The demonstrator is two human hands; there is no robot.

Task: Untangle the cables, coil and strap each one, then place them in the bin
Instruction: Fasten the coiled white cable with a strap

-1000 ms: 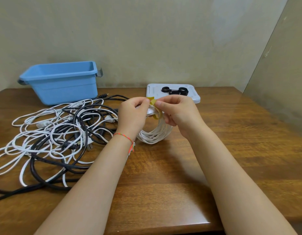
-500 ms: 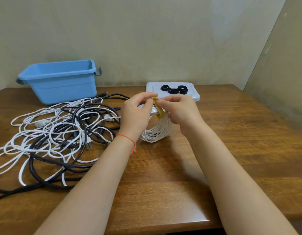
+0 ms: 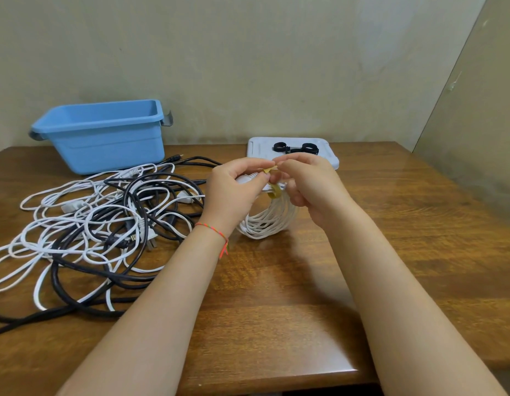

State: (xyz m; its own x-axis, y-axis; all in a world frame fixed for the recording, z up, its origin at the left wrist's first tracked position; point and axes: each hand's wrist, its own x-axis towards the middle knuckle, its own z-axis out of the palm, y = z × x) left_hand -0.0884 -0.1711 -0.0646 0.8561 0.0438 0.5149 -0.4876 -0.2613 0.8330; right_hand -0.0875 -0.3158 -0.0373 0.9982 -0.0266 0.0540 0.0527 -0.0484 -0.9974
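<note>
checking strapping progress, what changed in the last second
Both hands, left hand and right hand, kept working the yellow strap: its free end now sticks up, pinched between their fingertips, with the loop around the white coil. Tangled cables, blue bin and black straps stayed put.

Soft, even light is cast from above; a pale glare patch is seen on the worktop [image 3: 276, 324] (near its front edge). Faint shadows are thrown beneath the forearms. Edges are slightly bowed by wide-angle distortion.

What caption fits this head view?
Both hands wrap a yellow strap round a coiled white cable.
</note>
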